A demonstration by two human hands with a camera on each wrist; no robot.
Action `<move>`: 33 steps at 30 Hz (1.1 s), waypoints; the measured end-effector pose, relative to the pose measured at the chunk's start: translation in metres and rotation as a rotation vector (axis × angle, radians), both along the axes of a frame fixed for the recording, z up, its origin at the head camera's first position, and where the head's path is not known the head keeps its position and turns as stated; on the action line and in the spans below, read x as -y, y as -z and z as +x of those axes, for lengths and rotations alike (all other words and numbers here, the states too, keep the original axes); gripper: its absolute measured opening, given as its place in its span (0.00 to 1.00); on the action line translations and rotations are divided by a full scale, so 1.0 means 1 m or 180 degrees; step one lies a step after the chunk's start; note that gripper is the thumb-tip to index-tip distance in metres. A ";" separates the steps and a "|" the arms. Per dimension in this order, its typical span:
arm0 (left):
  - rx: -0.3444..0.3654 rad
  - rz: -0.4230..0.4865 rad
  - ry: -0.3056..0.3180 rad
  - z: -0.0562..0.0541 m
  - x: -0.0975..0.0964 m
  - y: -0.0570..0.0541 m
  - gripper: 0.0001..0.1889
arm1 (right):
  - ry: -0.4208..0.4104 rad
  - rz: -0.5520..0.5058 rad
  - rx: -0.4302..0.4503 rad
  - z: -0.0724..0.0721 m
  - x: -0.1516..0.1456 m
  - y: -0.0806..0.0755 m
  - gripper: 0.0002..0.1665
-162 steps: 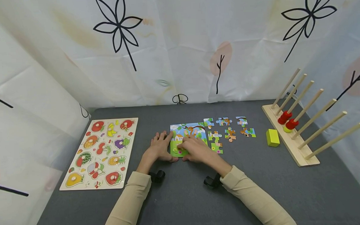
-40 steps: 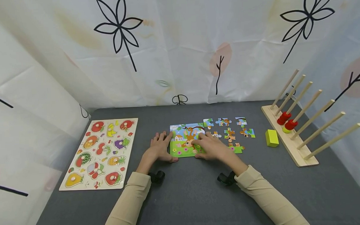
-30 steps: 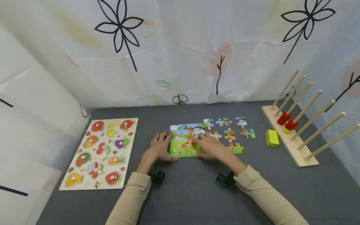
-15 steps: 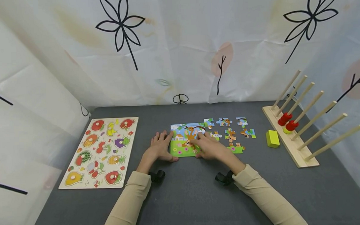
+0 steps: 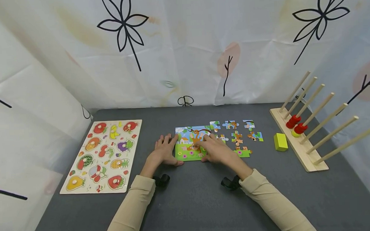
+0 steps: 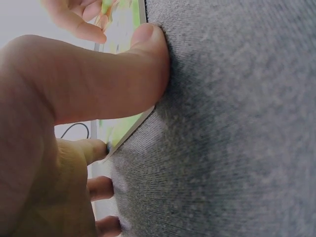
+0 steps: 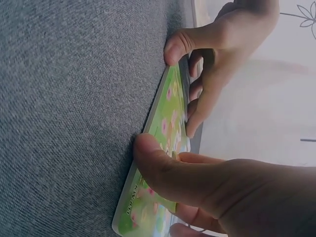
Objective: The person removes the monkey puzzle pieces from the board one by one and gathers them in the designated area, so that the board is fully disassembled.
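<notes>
A jigsaw puzzle board (image 5: 186,151) with a monkey, a house and flowers lies flat on the dark table. My left hand (image 5: 165,151) holds its near left corner, thumb bent against the near edge and index finger at the left edge. Over the board's right half, my right hand (image 5: 215,149) has its thumb at the near edge. A green puzzle piece (image 7: 167,201) shows between its thumb and fingers in the right wrist view, mostly hidden. Several loose puzzle pieces (image 5: 236,138) lie right of the board; the right hand covers part of that group.
A fruit knob puzzle (image 5: 105,157) lies at the left. To the right, a yellow block (image 5: 280,142) sits beside a wooden peg stand (image 5: 299,138) with tall slanting pegs and red rings (image 5: 300,128). White patterned cloth (image 5: 183,54) hangs behind the table.
Since the earliest frame, my right hand has shifted right across the board, and a green flowered piece now lies to its right. Over the last second its fingers move only slightly; the left hand stays put.
</notes>
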State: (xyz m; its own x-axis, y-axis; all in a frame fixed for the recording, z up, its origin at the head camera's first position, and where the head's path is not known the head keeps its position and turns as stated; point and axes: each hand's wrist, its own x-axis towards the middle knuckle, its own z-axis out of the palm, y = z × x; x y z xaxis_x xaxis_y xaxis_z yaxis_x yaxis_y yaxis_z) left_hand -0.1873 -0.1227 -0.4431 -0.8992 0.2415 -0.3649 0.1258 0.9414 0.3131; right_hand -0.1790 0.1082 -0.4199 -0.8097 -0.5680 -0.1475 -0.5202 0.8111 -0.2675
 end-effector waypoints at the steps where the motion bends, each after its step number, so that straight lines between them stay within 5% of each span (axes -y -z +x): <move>1: -0.0005 -0.0008 0.0001 0.000 0.000 0.000 0.59 | 0.0000 -0.0013 -0.0010 0.000 0.000 0.000 0.34; 17: -0.0015 0.0003 -0.0011 0.000 -0.004 -0.001 0.59 | -0.0024 -0.0301 -0.0183 0.000 -0.023 -0.004 0.30; 33: -0.0034 -0.0018 -0.0018 0.002 -0.002 -0.002 0.59 | 0.0378 -0.0461 -0.0126 0.014 -0.127 -0.013 0.31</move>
